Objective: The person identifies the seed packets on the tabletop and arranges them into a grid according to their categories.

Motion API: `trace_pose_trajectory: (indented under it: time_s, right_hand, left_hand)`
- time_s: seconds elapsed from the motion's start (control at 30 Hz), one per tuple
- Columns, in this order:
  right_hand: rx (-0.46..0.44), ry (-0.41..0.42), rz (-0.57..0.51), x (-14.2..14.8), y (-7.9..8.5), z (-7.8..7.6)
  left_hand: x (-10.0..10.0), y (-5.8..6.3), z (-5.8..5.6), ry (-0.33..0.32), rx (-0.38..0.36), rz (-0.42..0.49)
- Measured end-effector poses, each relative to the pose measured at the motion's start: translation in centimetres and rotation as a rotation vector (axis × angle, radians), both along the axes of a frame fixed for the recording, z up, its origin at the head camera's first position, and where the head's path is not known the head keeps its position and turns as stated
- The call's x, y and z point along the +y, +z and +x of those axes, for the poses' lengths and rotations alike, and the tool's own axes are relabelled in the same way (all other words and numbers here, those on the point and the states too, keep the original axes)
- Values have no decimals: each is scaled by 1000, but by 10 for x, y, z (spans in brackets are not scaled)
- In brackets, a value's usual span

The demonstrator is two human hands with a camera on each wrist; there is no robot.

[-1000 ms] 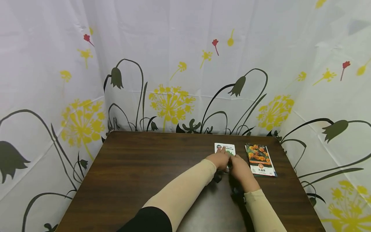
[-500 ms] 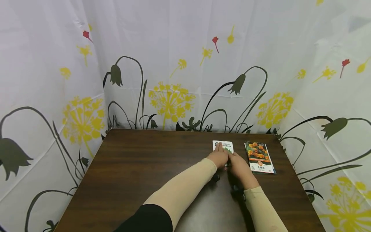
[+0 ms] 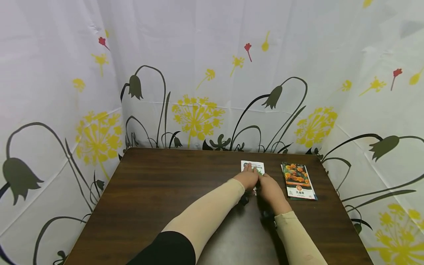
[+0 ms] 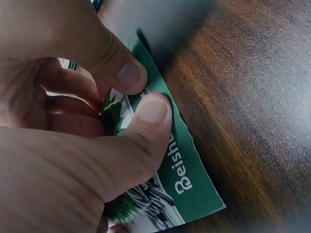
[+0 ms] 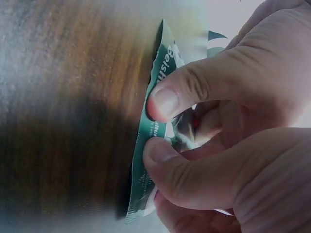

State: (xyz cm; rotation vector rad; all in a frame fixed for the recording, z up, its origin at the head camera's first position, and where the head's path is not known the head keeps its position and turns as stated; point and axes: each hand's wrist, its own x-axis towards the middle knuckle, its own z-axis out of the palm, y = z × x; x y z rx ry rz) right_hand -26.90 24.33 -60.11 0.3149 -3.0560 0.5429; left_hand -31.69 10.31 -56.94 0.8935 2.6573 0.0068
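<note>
Nudged slightly left since earlier, the flat, rectangular white-and-green packet (image 3: 258, 167) runs near-to-far over the tabletop (image 3: 172, 180), left of the stacked orange-flower packets (image 3: 299, 181); left hand (image 3: 248, 179) and right hand (image 3: 269, 188) pinch its near green edge.

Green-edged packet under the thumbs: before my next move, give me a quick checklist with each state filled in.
1. Left hand has hold of the packet: ok, thumb on the green band.
2. Right hand has hold too: ok, thumb on the same band.
3. Band lettering fully readable: not ok, the thumbs hide part of it.
4. Band untorn along its whole length: cannot tell, no tear shows but the thumbs cover some.
5. Stack of flower packets apart from the hands: ok, bare tabletop shows between.
6. Packet's contents: cannot tell, not visible.
</note>
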Motion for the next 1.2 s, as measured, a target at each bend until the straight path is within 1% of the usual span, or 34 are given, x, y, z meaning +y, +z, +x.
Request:
trace_pose_trajectory:
  time_s: [0.1,0.17,0.37,0.5,0.67,0.73,0.77,0.87,0.9,0.93,1.0,1.03,1.07,1.17,1.2]
  right_hand:
    - [20,-13,-5,-3,-1,1]
    - [33,-18,-3,-6,-1,2]
    - [37,-28,1,-16,-4,-2]
    - [14,-48,16,-20,-6,-1]
    - [21,-48,4,-19,-9,-2]
    - [37,-33,-7,-16,-16,-8]
    - [46,-31,-7,-15,-22,-12]
    - [86,-7,-15,-4,-58,-32]
    - [114,12,-12,0,-71,-38]
    - [118,14,-5,2,-80,-43]
    - [134,31,4,3,-89,-48]
    - [140,34,19,0,-84,-47]
    - [129,34,20,-4,-75,-43]
    - [77,22,5,-18,-39,-27]
    - [70,20,0,-22,-31,-24]
  left_hand:
    - [-4,0,-3,20,-39,32]
    - [-7,0,-5,19,-58,56]
    - [-17,1,-15,29,-98,80]
    - [-19,0,-15,29,-107,72]
    - [-17,2,-15,40,-132,85]
    - [-17,2,-16,52,-141,99]
    - [-18,2,-17,58,-145,107]
    - [-20,0,-18,68,-136,106]
    - [-21,-1,-19,74,-134,107]
    - [-22,-2,-19,79,-133,109]
    - [-24,-2,-19,97,-137,119]
    - [-25,-3,-19,102,-136,126]
    - [-26,-3,-19,107,-133,129]
    - [-29,-5,-15,129,-121,151]
    - [-30,-6,-14,130,-110,154]
